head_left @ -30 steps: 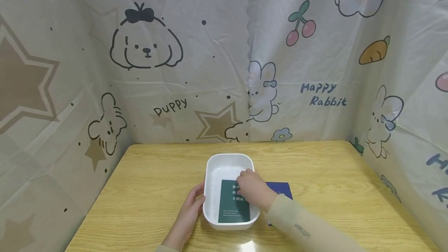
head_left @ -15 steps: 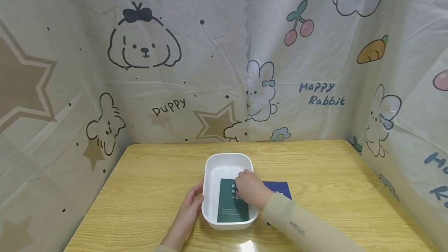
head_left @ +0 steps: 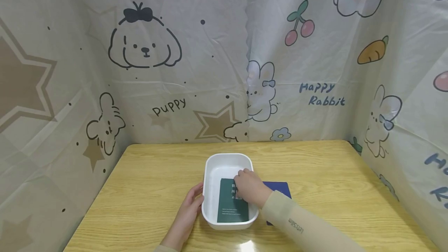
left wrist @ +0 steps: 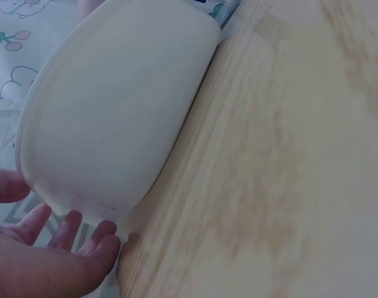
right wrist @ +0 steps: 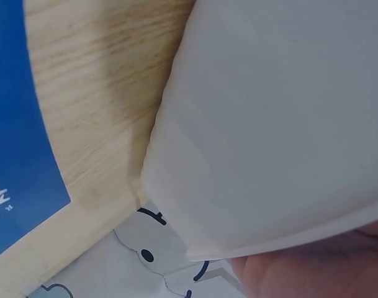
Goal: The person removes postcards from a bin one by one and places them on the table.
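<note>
A white plastic bin (head_left: 214,166) stands on the table with a green book (head_left: 232,212) lying inside it, white lettering on its cover. My left hand (head_left: 189,205) rests against the bin's left side; the left wrist view has its relaxed fingers (left wrist: 67,230) spread at the outer wall. Over the right wall reaches my right hand (head_left: 252,188), bent down across the book's upper right part. Its fingertips are hidden, so I cannot tell whether it grips the book. In the right wrist view the bin's wall (right wrist: 275,124) covers most of that hand.
A blue book (head_left: 280,187) lies on the table right of the bin, partly covered by my right forearm and sleeve (head_left: 301,219). The wood-grain table (head_left: 157,174) ends at a patterned cloth (head_left: 210,49) at the back and both sides.
My right hand has shifted very slightly left over the green book. The left hand and the bin hold their places apart from a small camera shift.
</note>
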Demonstrator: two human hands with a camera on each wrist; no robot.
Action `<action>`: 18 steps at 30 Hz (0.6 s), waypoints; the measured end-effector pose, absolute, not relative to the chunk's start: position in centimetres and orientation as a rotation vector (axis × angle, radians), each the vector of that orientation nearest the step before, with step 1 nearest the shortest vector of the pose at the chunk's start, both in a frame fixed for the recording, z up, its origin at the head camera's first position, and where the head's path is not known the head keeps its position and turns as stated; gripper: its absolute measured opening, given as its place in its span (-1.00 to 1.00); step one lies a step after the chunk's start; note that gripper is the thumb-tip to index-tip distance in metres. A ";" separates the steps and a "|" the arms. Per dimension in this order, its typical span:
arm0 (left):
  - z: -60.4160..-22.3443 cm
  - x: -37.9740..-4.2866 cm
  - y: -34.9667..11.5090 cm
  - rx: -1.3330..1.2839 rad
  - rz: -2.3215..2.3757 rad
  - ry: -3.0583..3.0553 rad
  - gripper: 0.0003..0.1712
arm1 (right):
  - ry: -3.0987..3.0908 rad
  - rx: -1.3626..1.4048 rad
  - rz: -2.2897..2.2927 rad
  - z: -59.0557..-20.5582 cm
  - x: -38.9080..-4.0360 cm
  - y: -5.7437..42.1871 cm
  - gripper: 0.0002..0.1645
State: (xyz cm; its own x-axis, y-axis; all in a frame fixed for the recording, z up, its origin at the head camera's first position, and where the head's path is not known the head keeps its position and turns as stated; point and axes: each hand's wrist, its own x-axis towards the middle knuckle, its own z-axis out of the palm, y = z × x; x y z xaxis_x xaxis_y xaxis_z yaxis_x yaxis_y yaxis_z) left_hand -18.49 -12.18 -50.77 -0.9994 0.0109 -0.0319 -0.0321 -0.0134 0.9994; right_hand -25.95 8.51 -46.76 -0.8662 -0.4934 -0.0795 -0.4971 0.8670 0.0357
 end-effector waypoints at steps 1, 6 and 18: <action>-50.8 -18.5 -12.2 -0.022 2.215 2.185 -0.47 | 2.970 -0.794 0.081 -46.7 -25.9 8.5 -0.41; -50.8 -18.4 -12.2 -0.022 2.215 2.182 -0.47 | 2.976 -0.818 0.066 -46.6 -26.0 8.6 -0.29; -50.5 -18.3 -12.2 -0.028 2.204 2.182 -0.46 | 3.012 -0.862 -0.241 -45.6 -26.0 9.1 -0.37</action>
State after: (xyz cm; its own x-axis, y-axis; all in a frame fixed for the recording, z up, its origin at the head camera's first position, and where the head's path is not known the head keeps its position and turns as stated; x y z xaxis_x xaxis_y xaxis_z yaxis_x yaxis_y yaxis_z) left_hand -18.34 -12.18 -50.53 -0.9990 0.0154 -0.0409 -0.0410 -0.0096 0.9991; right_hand -26.00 9.14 -45.56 -0.8494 -0.5259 0.0429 -0.5260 0.8376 -0.1470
